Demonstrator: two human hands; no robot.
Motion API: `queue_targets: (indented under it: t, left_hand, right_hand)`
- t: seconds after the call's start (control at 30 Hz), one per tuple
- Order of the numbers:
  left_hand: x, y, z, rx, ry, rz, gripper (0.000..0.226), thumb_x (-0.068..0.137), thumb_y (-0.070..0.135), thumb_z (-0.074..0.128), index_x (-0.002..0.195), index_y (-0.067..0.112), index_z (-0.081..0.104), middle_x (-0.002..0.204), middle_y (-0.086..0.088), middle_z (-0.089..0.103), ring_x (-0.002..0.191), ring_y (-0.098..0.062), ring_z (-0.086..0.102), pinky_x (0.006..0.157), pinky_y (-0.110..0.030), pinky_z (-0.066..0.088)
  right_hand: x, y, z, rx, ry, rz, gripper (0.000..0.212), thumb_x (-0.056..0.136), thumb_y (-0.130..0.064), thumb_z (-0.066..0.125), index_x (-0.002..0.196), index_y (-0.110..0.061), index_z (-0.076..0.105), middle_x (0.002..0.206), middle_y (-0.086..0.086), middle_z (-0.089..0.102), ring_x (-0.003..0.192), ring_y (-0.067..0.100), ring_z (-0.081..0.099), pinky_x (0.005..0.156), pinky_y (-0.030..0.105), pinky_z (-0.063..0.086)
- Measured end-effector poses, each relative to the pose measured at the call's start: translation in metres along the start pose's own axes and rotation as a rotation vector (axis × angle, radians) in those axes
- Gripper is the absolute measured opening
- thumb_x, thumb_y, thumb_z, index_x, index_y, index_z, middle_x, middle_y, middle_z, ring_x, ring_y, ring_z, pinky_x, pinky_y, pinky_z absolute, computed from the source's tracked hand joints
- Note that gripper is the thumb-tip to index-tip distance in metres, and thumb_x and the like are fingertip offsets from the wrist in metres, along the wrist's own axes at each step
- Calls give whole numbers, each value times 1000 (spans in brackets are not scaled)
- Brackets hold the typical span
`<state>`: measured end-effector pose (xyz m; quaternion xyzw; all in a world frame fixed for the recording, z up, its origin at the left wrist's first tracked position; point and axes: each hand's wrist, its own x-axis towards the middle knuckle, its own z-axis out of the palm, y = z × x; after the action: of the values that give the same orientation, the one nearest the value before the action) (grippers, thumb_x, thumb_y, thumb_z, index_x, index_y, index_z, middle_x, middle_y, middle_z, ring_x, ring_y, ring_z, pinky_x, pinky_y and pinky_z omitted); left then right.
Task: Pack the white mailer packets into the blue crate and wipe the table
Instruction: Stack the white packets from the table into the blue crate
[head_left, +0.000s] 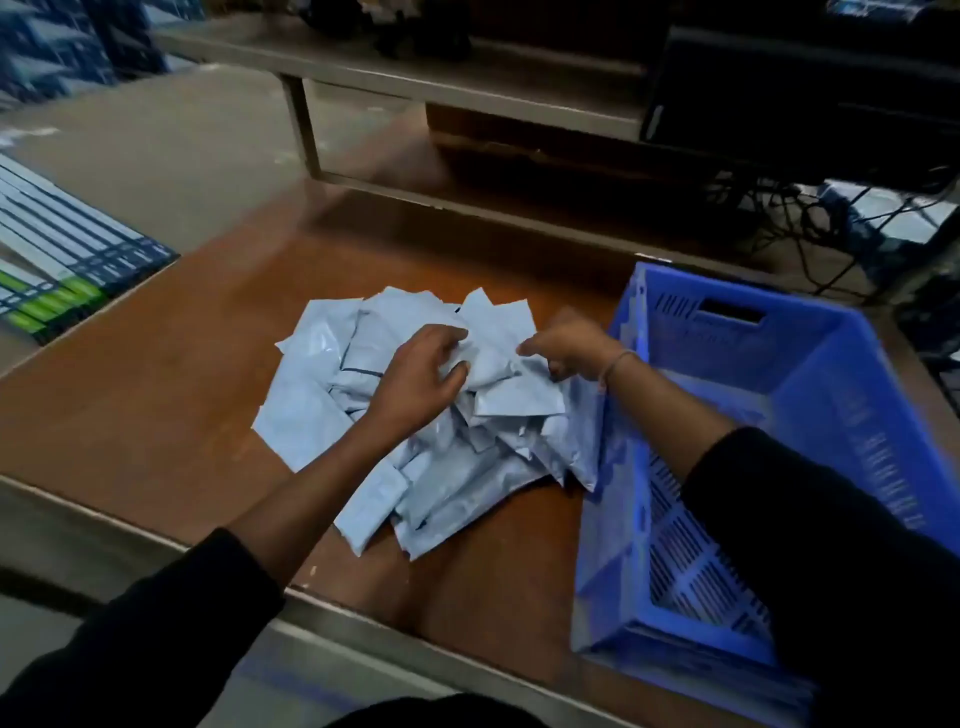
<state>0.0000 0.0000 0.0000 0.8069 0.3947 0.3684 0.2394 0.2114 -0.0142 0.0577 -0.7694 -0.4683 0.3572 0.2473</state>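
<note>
I see a loose heap of white mailer packets (415, 415) lying in the middle of the brown tabletop (156, 395), overlapping one another at all angles, with the heap's right edge touching the left wall of the blue crate (810, 384). The crate stands on the right part of the tabletop, its slatted bottom showing; my right forearm in a dark sleeve (831, 545) crosses over it, so I cannot tell whether any packets lie inside. My left hand (421, 379) sits on top of the heap with its fingers curled down into the packets, gripping a bunch of them near the heap's crest. My right hand (566, 343) reaches in from the crate side, fingers bent and closed on the corner of a packet at the top right of the heap; a thin bracelet (615, 364) circles that wrist. The two hands are near each other but apart, with a crumpled packet between them. Off the left edge of the tabletop I see a stack of flat boxes (67, 260) with dark and green ends. Beyond the far edge stands a metal shelf frame (415, 88), and to its right a tangle of dark cables (831, 228).
</note>
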Motion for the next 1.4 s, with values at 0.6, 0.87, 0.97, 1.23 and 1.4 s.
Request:
queue_targets:
  t: [0.6, 0.87, 0.97, 1.23, 1.4]
  left_hand:
    - [67, 16, 15, -425, -93, -297, 54, 89, 48, 75, 125, 10, 64, 116, 0, 71, 106, -12, 69, 91, -27, 57]
    - [73, 39, 21, -867, -137, -350, 37, 92, 15, 75, 128, 10, 66, 117, -5, 76, 105, -24, 74, 77, -33, 61]
    - [63, 23, 8, -812, -46, -394, 43, 92, 15, 76, 133, 13, 63, 120, -3, 75, 107, -22, 73, 81, -35, 62]
    - [24, -33, -40, -720, 188, -536, 47, 96, 13, 69, 139, 21, 51, 127, -1, 70, 109, -23, 71, 79, -39, 64]
    - [10, -54, -49, -713, 190, -628, 46, 97, 13, 64, 140, 22, 49, 129, -1, 67, 113, -25, 69, 91, -49, 61]
  right_hand:
    - [-12, -11, -61, 535, 240, -157, 16, 94, -2, 61, 107, 0, 69, 103, 23, 71, 84, 31, 68, 84, 48, 57]
    - [2, -9, -70, 542, 140, -97, 10, 90, -7, 68, 99, -4, 71, 90, 15, 73, 70, 23, 69, 59, 28, 58]
    - [20, -10, -52, 506, 123, -34, 8, 92, -12, 66, 85, -10, 69, 68, 8, 64, 49, 13, 55, 47, 18, 46]
    - [51, -41, 24, -33, -81, -93, 33, 86, -33, 74, 90, -1, 70, 74, 15, 65, 68, 27, 59, 61, 36, 47]
    - [48, -60, 49, -375, -130, -135, 47, 77, -38, 80, 107, -3, 72, 105, 14, 71, 95, 28, 68, 73, 30, 51]
